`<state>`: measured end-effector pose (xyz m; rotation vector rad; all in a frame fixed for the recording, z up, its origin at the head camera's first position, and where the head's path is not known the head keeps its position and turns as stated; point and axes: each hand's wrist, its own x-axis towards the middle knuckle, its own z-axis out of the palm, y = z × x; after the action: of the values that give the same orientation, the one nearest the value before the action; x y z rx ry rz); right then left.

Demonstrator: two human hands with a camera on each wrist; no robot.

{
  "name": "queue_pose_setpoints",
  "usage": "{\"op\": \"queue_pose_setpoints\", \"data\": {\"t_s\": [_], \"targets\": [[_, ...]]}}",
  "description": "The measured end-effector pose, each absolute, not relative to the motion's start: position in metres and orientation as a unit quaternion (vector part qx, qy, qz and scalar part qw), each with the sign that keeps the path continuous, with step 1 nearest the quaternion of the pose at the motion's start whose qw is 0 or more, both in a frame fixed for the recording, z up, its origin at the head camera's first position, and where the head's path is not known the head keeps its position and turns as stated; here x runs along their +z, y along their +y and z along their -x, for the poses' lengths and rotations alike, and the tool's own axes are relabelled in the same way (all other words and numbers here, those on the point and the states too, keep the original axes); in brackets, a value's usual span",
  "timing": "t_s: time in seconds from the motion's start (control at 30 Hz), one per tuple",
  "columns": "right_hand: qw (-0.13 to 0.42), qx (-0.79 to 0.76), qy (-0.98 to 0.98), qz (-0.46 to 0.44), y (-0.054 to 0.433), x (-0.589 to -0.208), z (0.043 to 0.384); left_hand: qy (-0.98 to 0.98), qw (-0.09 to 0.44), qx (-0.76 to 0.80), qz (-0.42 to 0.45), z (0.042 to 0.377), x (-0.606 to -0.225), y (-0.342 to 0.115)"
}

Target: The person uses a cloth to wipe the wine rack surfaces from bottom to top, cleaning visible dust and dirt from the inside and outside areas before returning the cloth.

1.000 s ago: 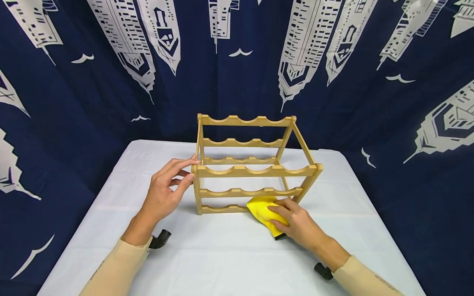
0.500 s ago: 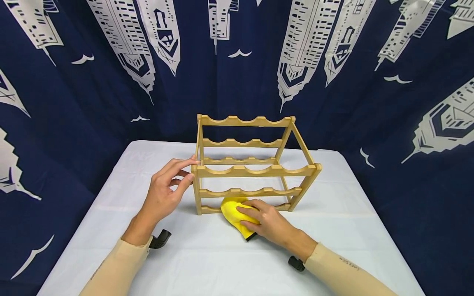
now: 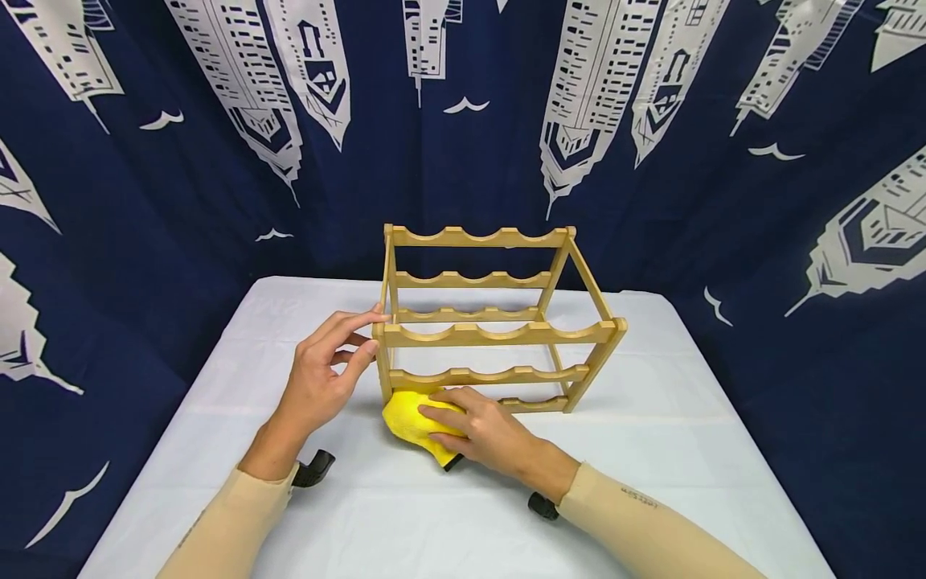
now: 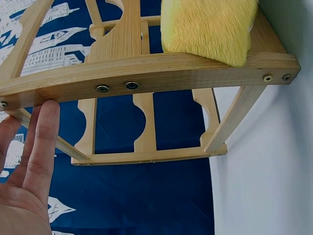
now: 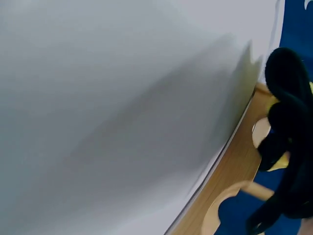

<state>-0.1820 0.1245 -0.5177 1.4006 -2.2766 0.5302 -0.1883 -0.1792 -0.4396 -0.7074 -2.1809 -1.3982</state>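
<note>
A light wooden wine rack [image 3: 499, 331] with scalloped rails stands on the white-covered table in the head view. At its upper left front corner, my left hand [image 3: 318, 374] holds the frame, index finger over the top and thumb against the post. My right hand [image 3: 485, 430] pinches a bunched yellow cloth [image 3: 415, 420] with a dark edge against the lowest front rail, by the left post. In the left wrist view the fluffy cloth [image 4: 210, 29] lies over the rack's side post [image 4: 171, 73]. The right wrist view shows a dark shape covering most of the cloth.
White cloth covers the table [image 3: 347, 515], whose far edge lies just behind the rack. A dark blue curtain [image 3: 499, 177] with white building prints hangs behind. Small black mounts [image 3: 313, 468] sit at both wrists.
My right hand has slid the yellow cloth leftward along the bottom front rail, from near the right post to the left post. The left hand has stayed at its corner.
</note>
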Motion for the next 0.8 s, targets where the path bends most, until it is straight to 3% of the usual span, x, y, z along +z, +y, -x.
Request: {"op": "queue_pose_setpoints", "data": {"t_s": [0.43, 0.8], "targets": [[0.18, 0.057, -0.865, -0.466, 0.13, -0.506, 0.173, -0.789, 0.223, -0.512, 0.256, 0.189, -0.442, -0.178], [0.215, 0.208, -0.832, -0.466, 0.145, -0.5, 0.167, -0.801, 0.221, -0.494, 0.256, 0.189, -0.44, -0.184]]}}
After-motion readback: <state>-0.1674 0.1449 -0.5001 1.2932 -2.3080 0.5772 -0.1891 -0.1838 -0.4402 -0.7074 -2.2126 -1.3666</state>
